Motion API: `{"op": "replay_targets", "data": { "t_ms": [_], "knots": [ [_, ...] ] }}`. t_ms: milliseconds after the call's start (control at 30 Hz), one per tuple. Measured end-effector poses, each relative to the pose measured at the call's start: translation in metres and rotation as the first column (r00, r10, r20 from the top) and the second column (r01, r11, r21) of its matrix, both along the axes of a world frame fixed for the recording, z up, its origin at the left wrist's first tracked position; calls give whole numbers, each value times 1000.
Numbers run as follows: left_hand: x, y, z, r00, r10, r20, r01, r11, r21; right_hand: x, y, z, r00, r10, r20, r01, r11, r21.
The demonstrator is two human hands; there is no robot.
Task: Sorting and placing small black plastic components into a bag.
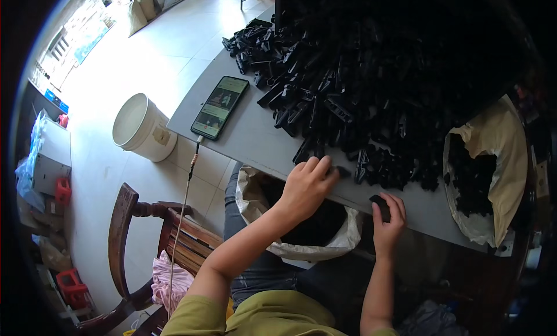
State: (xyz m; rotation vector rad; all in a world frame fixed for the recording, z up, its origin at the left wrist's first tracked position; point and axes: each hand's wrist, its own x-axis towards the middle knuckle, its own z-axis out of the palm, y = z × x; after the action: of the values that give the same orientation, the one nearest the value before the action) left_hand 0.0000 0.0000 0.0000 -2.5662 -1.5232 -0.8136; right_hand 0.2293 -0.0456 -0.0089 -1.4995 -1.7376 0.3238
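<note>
A large heap of small black plastic parts covers much of the grey table. At the heap's near edge is my left hand, its fingers curled together. A small dark piece shows at its fingertips. To the right, by the table's front edge, my right hand pinches a small black plastic piece between thumb and fingers. Below the table edge, between my legs, an open white woven sack holds dark contents, partly hidden by my left forearm.
A phone with a lit screen lies on the table's left, its cable hanging past the edge. A beige sack of black bits stands at the right. A white bucket and a wooden chair are on the left.
</note>
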Motion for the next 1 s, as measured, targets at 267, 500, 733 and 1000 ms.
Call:
{"op": "replay_targets", "data": {
  "t_ms": [267,500,733,1000],
  "knots": [
    [-5,-17,9,966,36,256,-1,991,-136,-15,5,7,925,-115,361,111,993,30],
    [-20,-13,0,771,-59,634,380,842,-383,-17,8,20,993,33,-113,-55,978,-201],
    [-18,3,7,831,-201,520,381,885,-267,-33,22,18,963,270,-1,-269,962,-48],
    [-22,6,1,779,-267,567,481,836,-266,-28,24,20,925,379,-16,-379,921,-88]
  ]
}}
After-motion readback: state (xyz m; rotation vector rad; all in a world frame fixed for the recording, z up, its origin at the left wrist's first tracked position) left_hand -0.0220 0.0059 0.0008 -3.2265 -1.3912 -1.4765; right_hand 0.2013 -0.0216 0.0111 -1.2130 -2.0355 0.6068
